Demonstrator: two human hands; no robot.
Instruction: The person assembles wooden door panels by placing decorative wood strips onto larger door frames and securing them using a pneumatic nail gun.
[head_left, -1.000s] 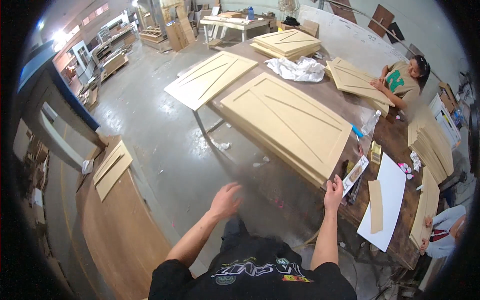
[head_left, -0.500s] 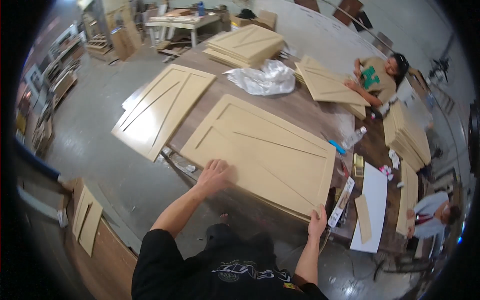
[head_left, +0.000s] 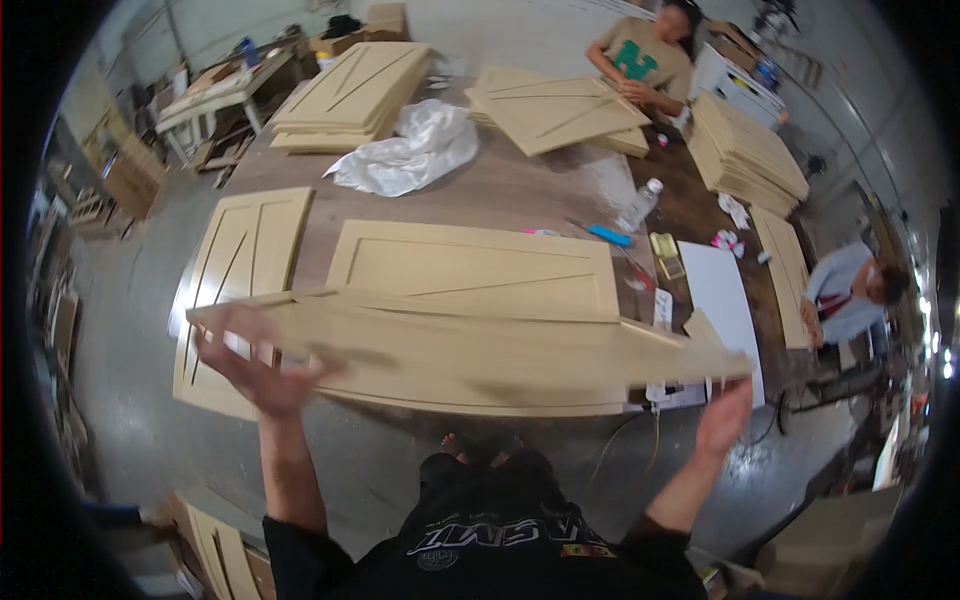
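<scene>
A pale wooden panel (head_left: 480, 350), smeared by motion, hangs tilted in front of me, raised off the table, its long edge facing me. My left hand (head_left: 262, 372) holds it near its left end, fingers spread along it and blurred. At the right end my right hand (head_left: 726, 412) grips the corner. Behind and partly hidden by it, a grooved panel (head_left: 480, 262) lies flat on the table (head_left: 330, 200). Another grooved panel (head_left: 240, 240) rests to the left, close to my left hand.
Stacked panels (head_left: 355, 85) and crumpled clear plastic (head_left: 415, 150) lie at the back. To the right are a clear bottle (head_left: 640, 205), a blue-handled tool (head_left: 606, 235) and a white board (head_left: 715, 300). One person (head_left: 650, 60) handles a panel (head_left: 560, 108); another person (head_left: 850, 290) works farther right.
Both hands have lifted the top panel from the pile and tilted it up toward me. My left hand has moved to its left end. The view has turned and shifted.
</scene>
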